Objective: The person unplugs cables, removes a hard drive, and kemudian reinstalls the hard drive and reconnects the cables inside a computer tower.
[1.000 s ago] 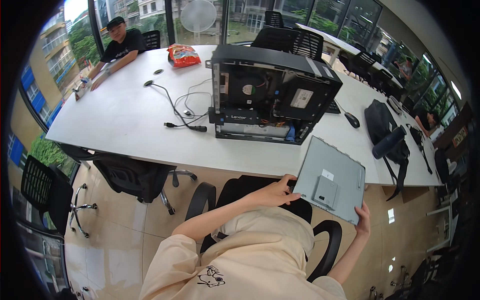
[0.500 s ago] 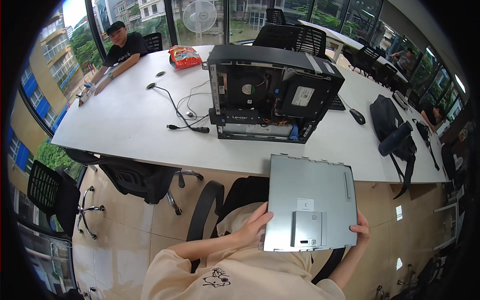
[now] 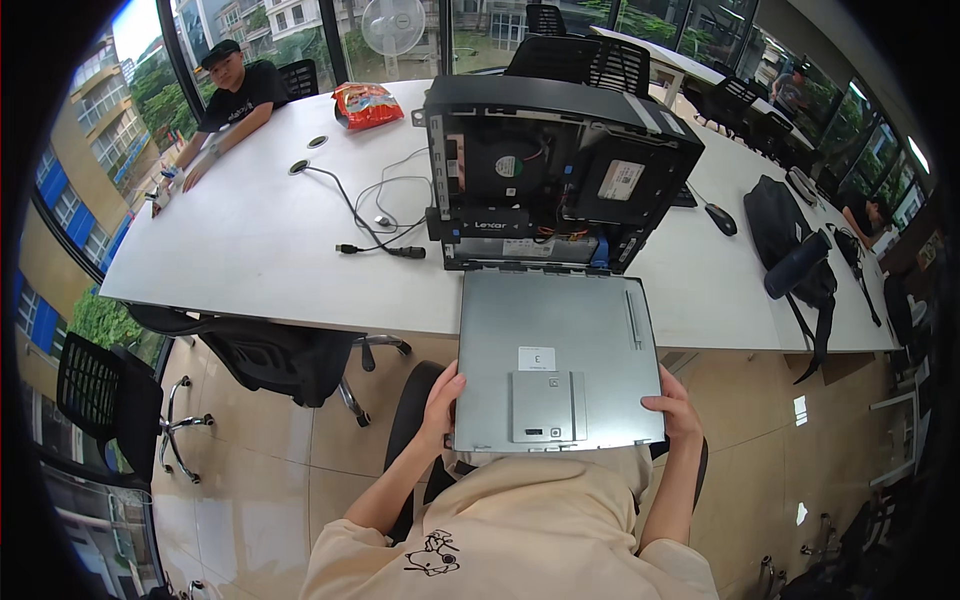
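Between my hands I hold a flat silver metal computer side panel (image 3: 575,320), its face turned up toward me. My left hand (image 3: 440,405) grips its left edge near the lower corner, and my right hand (image 3: 676,405) clasps the right edge, thumb on top. The panel's far edge reaches the front of an opened black desktop computer case (image 3: 560,95), overlapping its lower edge in the view; whether they touch I cannot tell. The case stands upright on the white table, its inside facing me with a fan, a drive and wiring showing.
Left of the case, black and grey cables (image 3: 375,235) lie on the white table (image 3: 240,240). A red snack bag (image 3: 366,106) is behind them. To the right are a mouse (image 3: 720,219), a black bag (image 3: 780,235) and a dark bottle (image 3: 797,265). Another person (image 3: 240,95) sits far left.
Both hands have brought the side panel left and farther away, up to the front of the computer case. My left hand has shifted higher along the panel's edge.
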Demonstrator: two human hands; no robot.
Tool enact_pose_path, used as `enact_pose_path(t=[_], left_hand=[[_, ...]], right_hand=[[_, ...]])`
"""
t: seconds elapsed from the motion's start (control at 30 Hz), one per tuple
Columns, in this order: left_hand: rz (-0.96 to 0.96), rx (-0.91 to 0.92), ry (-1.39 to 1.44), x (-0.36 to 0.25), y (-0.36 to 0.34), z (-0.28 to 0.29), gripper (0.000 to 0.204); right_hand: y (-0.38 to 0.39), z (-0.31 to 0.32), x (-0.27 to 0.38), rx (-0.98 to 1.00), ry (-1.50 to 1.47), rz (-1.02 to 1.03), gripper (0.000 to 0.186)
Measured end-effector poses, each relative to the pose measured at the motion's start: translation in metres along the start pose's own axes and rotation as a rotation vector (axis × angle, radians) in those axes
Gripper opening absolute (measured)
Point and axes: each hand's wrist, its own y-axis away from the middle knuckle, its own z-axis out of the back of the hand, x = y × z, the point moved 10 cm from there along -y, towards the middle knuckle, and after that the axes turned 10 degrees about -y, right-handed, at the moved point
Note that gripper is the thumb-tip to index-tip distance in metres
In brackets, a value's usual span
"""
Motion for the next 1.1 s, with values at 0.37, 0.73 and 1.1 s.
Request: enact_pose_path(t=[0.37,0.73,1.1], left_hand=[[-0.076,-0.082,0.085,-0.016,0.001,0.016,0.048],[-0.137,-0.165,0.123,-0.016,-0.011,0.022,0.044],[-0.114,-0.207,0.219,-0.016,0.0,0.024,0.019]], right_hand=[[-0.02,-0.013,-0.022,-0.055,-0.059,-0.014,0.087],[-0.025,-0.016,-0.026,-0.114,-0.079,-0.022,0.078],[-0.019,-0.021,-0.019,-0.202,-0.083,-0.006,0.076]])
